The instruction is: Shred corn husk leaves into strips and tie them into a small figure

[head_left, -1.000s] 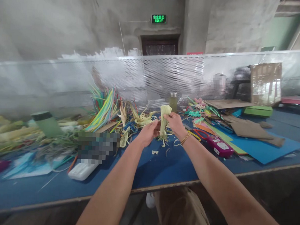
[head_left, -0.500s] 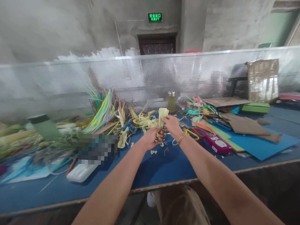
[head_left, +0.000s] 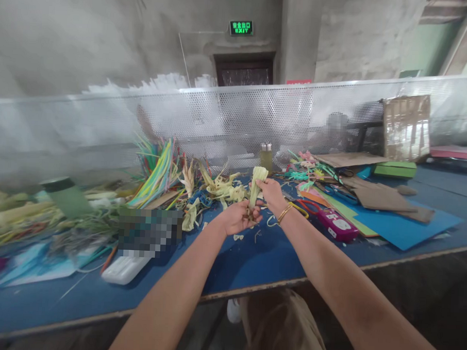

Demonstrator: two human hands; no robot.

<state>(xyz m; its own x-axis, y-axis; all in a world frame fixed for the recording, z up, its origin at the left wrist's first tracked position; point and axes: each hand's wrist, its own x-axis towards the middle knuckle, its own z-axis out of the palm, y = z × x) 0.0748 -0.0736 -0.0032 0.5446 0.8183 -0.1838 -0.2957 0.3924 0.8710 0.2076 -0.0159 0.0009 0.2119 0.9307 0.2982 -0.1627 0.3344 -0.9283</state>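
Note:
A pale yellow-green strip of dried husk (head_left: pixel 256 180) stands upright between both hands over the blue table (head_left: pixel 253 258). My left hand (head_left: pixel 238 217) is closed round its lower end. My right hand (head_left: pixel 270 193), with a gold bracelet on the wrist, pinches the strip higher up. Small husk scraps (head_left: pixel 238 237) lie on the table just below the hands.
A heap of husk pieces (head_left: pixel 221 187) and coloured strips (head_left: pixel 158 171) lies behind the hands. A small jar (head_left: pixel 266 157) stands by the perforated metal screen (head_left: pixel 236 118). Scissors (head_left: pixel 299 208), a magenta case (head_left: pixel 337 224), coloured paper sheets (head_left: pixel 401 226) and cardboard (head_left: pixel 379 197) lie right; a green bottle (head_left: pixel 68 196) and white box (head_left: pixel 124 267) left.
My left hand has closed round the lower end of the husk strip and dropped slightly; my right hand keeps its hold on the upper part. The view shifted a little.

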